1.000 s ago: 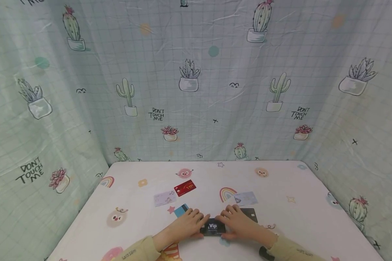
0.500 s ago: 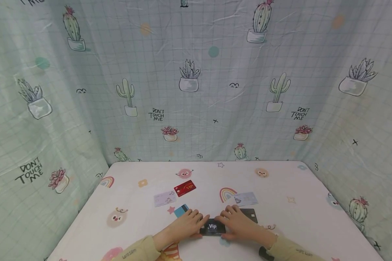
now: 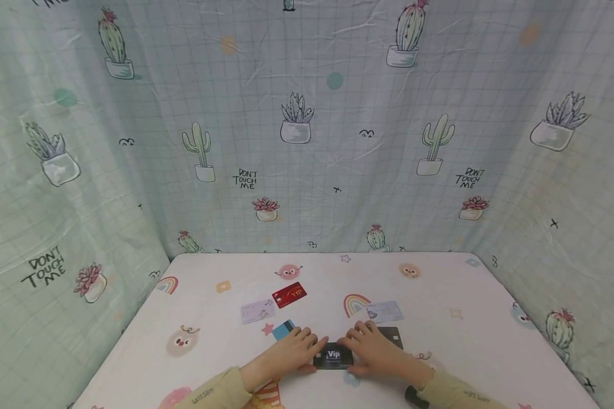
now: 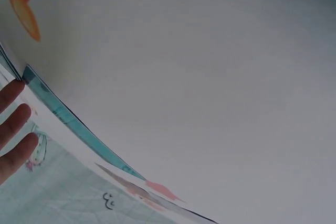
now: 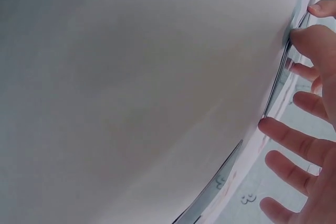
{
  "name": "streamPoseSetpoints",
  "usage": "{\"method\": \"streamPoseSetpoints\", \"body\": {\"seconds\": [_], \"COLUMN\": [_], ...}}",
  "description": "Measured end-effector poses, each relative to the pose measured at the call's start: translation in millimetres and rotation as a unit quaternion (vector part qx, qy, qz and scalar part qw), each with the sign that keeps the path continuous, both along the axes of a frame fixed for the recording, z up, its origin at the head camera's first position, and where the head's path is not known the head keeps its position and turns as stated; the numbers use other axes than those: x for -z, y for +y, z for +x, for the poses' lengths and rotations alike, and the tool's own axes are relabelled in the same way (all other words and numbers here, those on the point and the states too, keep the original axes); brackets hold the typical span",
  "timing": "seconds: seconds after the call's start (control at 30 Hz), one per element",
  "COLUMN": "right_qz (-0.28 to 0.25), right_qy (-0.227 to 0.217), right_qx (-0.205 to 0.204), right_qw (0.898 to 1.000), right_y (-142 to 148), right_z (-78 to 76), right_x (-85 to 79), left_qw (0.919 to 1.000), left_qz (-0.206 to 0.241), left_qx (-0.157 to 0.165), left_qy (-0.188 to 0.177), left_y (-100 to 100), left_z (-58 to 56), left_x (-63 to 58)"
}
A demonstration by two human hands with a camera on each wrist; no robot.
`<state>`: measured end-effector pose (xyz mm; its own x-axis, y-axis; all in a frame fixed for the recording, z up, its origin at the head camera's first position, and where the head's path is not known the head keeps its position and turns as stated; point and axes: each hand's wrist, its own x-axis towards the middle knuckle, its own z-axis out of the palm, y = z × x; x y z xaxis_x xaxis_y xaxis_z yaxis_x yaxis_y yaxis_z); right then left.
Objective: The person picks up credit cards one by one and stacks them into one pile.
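A black card marked "Vip" (image 3: 333,356) lies between both hands near the front of the table. My left hand (image 3: 297,349) holds its left side, thumb at the near corner and index finger at the far one. Likewise my right hand (image 3: 373,351) grips the right side between thumb and index finger. In the right wrist view the card edge (image 5: 275,85) looks layered, perhaps several cards together. A blue card (image 3: 283,329) with a dark stripe lies just beyond the left hand, partly hidden by it. Behind the right hand is a dark grey card (image 3: 393,337), also partly covered.
Farther back lie a red VIP card (image 3: 289,294), a lilac card (image 3: 258,311) and a pale blue card (image 3: 385,311). A black object (image 3: 417,397) shows partly under the right sleeve. Printed cloth (image 3: 307,216) hangs around the table (image 3: 430,295).
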<state>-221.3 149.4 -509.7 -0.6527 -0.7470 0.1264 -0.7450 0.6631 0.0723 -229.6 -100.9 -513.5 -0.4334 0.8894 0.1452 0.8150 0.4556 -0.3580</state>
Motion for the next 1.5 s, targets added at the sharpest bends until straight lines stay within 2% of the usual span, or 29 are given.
{"method": "streamPoseSetpoints", "body": {"seconds": [0.27,0.5,0.67,1.07,1.33,1.5], "right_qz": [-0.007,-0.01,-0.01,0.001,-0.02,-0.016], "right_qy": [0.009,0.001,0.002,-0.011,-0.007,-0.004], "right_qx": [-0.014,-0.019,-0.023,-0.004,-0.022,-0.021], "right_qw": [1.0,1.0,1.0,1.0,1.0,1.0], "right_y": [1.1,0.5,0.4,9.3,10.6,9.3], "right_z": [-0.3,-0.1,-0.3,-1.5,-1.2,-0.8], "right_x": [-0.7,-0.4,-0.6,-0.7,1.7,1.7], "left_qw": [0.9999,0.9991,0.9993,0.9978,0.9995,0.9991], "left_qz": [-0.005,-0.002,0.002,-0.006,0.002,0.007], "left_qx": [-0.004,-0.01,-0.006,-0.024,-0.001,-0.002], "left_qy": [-0.011,-0.042,-0.036,-0.062,-0.032,-0.041], "left_y": [0.6,-0.3,-1.3,-5.6,-5.0,-4.9], "left_z": [0.5,1.0,1.5,4.4,2.8,3.0], "left_x": [-1.5,-2.4,-3.1,-12.2,-10.5,-9.8]}}
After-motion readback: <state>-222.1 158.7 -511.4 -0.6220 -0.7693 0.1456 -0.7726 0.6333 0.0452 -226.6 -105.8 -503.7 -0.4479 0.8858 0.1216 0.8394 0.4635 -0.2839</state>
